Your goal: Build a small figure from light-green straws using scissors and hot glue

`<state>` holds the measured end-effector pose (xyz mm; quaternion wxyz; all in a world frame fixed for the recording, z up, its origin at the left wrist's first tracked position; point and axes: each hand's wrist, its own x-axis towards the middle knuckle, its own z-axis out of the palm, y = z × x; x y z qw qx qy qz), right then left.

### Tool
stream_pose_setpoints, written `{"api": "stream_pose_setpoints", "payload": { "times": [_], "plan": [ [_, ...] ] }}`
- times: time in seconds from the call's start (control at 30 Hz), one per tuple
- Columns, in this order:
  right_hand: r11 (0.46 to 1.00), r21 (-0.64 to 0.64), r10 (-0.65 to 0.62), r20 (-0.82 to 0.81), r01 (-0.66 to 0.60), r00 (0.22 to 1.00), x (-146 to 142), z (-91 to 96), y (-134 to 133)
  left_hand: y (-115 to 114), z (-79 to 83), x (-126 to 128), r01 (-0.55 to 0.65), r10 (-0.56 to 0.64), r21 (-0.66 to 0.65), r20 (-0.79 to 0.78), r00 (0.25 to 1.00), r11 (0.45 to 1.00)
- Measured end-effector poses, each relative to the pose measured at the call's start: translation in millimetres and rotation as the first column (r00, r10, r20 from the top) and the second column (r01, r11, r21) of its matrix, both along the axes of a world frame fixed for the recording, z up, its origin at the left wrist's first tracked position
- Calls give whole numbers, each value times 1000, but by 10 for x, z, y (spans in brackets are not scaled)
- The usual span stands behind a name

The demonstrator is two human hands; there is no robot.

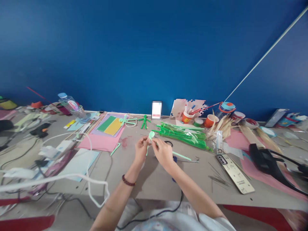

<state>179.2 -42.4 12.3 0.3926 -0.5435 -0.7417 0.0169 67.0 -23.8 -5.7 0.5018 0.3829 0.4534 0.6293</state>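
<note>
Between my fingertips, above the middle of the table, is a pale green pipe cleaner with a coiled round top and an end hanging down. My left hand pinches it from the left, a beaded bracelet on the wrist. From the right my right hand closes on it too, its fingertips partly hidden. Another pale green pipe cleaner lies to the right of my right hand, and a short bent piece rests to the left. Behind stand a dark green pipe-cleaner figure and a pale green figure.
Bagged green pipe cleaners lie right of centre, near black-handled scissors. Coloured sheets and a plastic bottle are at left, with a white cable looping in front. A phone lies at right; another screen leans against the wall.
</note>
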Motion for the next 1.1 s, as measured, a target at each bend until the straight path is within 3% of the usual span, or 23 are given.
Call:
{"api": "stream_pose_setpoints", "payload": {
  "times": [0.13, 0.43, 0.6, 0.73, 0.9, 1.1],
  "plan": [
    [1000, 18, 7, 1, -7, 1000, -13, -19, -8, -8, 66, 5, 65, -47, -81, 207, 977, 995],
    [997, 72, 21, 124, -30, 992, -5, -51, -14, 49, 41, -70, 245, -128, -224, 435, 891, 943],
    [999, 48, 17, 98, -22, 995, 38, -64, 6, 83, 18, -95, 330, -183, -221, 501, 846, 918],
    [1000, 12, 25, -45, -25, 999, 101, -51, 44, 78, 91, -102, 427, -256, -231, 527, 810, 874],
    [996, -42, 61, -252, -74, 966, 192, -23, 111, 54, 253, -52, 425, -247, -235, 538, 806, 874],
    [997, -57, 40, -297, -60, 954, 247, -34, 146, 43, 256, 28, 408, -294, -175, 454, 841, 896]
  ]
}}
